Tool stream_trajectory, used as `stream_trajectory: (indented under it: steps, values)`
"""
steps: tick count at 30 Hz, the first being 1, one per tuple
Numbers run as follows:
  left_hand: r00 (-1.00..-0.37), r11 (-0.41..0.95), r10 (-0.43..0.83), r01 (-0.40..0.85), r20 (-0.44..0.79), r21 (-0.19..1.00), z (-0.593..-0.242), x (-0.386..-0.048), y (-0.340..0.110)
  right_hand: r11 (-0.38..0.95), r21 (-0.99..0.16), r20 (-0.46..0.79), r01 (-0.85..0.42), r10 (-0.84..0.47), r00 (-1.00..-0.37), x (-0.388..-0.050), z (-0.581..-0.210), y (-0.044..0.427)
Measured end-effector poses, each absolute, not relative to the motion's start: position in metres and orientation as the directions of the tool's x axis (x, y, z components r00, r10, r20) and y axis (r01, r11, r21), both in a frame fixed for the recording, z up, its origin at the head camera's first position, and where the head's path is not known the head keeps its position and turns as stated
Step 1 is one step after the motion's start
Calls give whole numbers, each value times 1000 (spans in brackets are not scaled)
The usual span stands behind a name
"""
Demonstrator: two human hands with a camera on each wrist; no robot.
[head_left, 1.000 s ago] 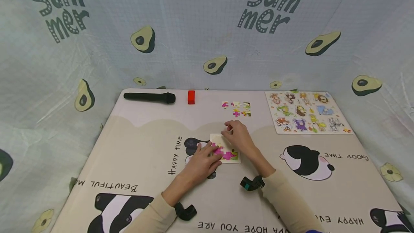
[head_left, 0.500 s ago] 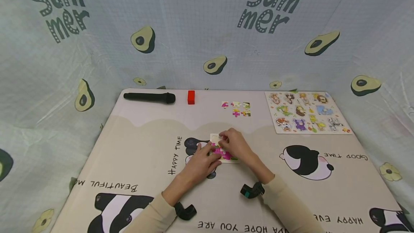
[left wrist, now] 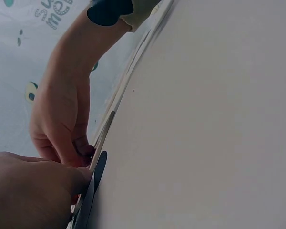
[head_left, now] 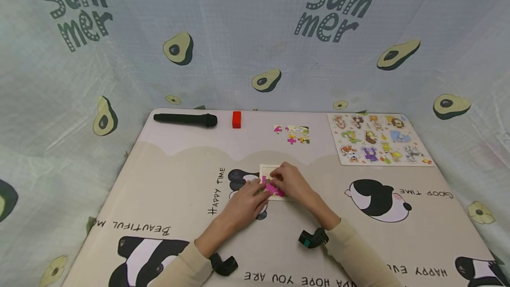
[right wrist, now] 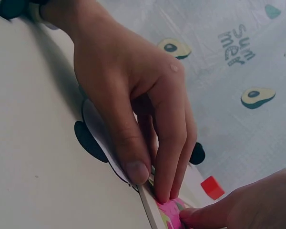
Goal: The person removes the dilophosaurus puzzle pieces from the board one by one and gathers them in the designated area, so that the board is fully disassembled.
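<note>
A small square puzzle tray (head_left: 268,168) with a pale rim lies on the table, partly filled with pink and green pieces (head_left: 275,191). My left hand (head_left: 242,206) rests on its left side. In the right wrist view the left thumb (right wrist: 137,171) lies at the tray edge, with long fingers pressing the pink pieces. My right hand (head_left: 294,184) is over the tray's right part, fingers bent, thumb and index pinching a small puzzle piece that they mostly hide. Beyond the tray lie several loose puzzle pieces (head_left: 292,139).
A black microphone (head_left: 185,119) and a red block (head_left: 237,119) lie at the back of the table. An animal picture board (head_left: 378,140) lies at the back right. A printed cloth covers the table, and avocado-patterned sheets (head_left: 223,21) hang around it.
My right hand has come down from the tray's far edge toward the pieces in its middle. The left hand has stayed on the tray's left side. The loose pieces beyond have not moved.
</note>
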State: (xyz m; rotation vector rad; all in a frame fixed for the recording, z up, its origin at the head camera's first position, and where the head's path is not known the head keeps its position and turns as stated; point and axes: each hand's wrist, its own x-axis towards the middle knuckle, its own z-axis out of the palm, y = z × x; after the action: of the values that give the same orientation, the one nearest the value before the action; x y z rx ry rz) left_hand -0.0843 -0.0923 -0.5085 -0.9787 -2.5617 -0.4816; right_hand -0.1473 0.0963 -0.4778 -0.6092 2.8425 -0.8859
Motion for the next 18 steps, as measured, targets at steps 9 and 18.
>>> stream_trajectory:
  steps: [9,18]
  values:
    - [-661,675,570,715,488,180,-511,-85,-93,742,-572,25,-350,-411,-911,-148,-479,97]
    - [-686,694,567,696,456,186,-513,-84,-94,732,-604,12,-314,-386,-922,-147,-482,97]
